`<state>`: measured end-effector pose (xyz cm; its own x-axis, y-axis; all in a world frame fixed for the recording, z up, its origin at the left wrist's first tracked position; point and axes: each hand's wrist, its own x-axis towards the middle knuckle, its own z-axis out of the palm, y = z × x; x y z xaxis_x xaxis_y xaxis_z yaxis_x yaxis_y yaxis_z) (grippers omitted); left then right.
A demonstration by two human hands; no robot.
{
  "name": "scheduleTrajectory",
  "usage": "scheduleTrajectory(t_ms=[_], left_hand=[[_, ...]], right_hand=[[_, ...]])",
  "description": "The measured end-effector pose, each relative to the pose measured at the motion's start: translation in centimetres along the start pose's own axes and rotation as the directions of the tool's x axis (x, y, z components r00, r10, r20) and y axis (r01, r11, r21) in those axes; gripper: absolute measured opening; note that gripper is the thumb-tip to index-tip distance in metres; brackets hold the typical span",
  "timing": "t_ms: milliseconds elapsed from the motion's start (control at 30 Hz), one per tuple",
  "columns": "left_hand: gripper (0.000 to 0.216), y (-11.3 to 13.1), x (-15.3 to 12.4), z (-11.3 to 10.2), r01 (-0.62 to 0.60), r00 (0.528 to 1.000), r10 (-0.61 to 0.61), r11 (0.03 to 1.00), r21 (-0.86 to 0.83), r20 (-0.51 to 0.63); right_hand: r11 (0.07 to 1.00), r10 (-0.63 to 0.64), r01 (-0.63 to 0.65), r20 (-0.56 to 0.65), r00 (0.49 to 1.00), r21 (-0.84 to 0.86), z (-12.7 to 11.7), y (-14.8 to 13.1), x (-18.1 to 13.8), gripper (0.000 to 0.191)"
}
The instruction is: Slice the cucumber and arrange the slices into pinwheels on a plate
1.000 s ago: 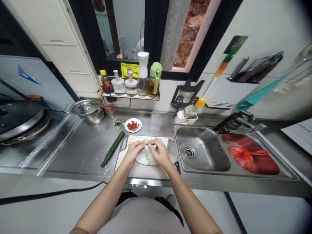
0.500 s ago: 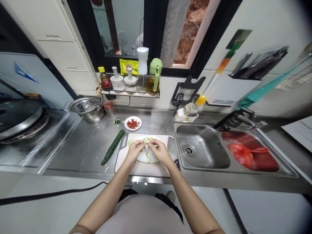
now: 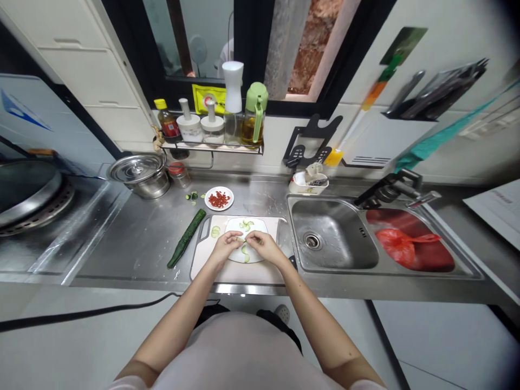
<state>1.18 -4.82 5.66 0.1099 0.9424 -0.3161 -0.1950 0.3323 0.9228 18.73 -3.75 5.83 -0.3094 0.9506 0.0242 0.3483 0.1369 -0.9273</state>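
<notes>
A white plate [image 3: 260, 257] rests on the pale cutting board [image 3: 244, 275], with thin cucumber slices [image 3: 246, 225] near its far rim and another curved cucumber slice [image 3: 245, 254] closer to me. Over the plate, my left hand [image 3: 228, 247] and my right hand [image 3: 264, 247] meet with fingertips pinched. A small cucumber slice appears to be between them, mostly hidden by the fingers. Loose cucumber slices [image 3: 215, 232] lie at the board's left. Beside the board is a whole dark green cucumber [image 3: 187, 238].
Behind the board stand a small plate of chopped red pepper [image 3: 219, 199] and cucumber scraps [image 3: 192, 196]. A lidded steel pot [image 3: 142, 176] is back left, below a seasoning rack [image 3: 219, 146]. To the right, a double sink [image 3: 335, 233] holds a red plastic bag [image 3: 396, 246]. A knife's black handle [image 3: 293, 262] shows at the board's right.
The camera view has shifted slightly. My fingertips sit a little nearer to me on the plate, so the slices by the far rim show more fully.
</notes>
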Motion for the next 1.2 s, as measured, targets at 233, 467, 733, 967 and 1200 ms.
scheduleTrajectory(t_ms=[233,467,733,967,1200], left_hand=[[0.032,-3.4,0.7,-1.2,0.003,0.995,-0.031,0.96,0.281,0.093],[0.02,-4.4,0.5,-1.6,-0.067,0.998,0.041,0.731,0.68,0.055],[0.014,-4.2,0.1,-1.0,-0.113,0.994,0.072,0.615,0.78,0.087],[0.015,-4.0,-0.2,-0.6,-0.165,0.986,0.083,0.416,0.894,0.143],[0.014,-4.1,0.0,-0.5,-0.142,0.989,0.086,0.361,0.922,0.119]], right_hand=[[0.996,0.093,-0.092,0.06,0.994,-0.02,0.8,3.0,-0.7,0.013],[0.975,0.145,-0.125,0.097,0.985,-0.185,1.2,3.5,-1.3,0.009],[0.925,0.176,-0.115,0.14,0.974,-0.362,1.5,3.6,-1.1,0.011],[0.87,0.167,-0.083,0.133,0.977,-0.485,1.9,3.0,-1.1,0.011],[0.823,0.193,-0.093,0.123,0.973,-0.561,2.0,2.6,-1.2,0.014]])
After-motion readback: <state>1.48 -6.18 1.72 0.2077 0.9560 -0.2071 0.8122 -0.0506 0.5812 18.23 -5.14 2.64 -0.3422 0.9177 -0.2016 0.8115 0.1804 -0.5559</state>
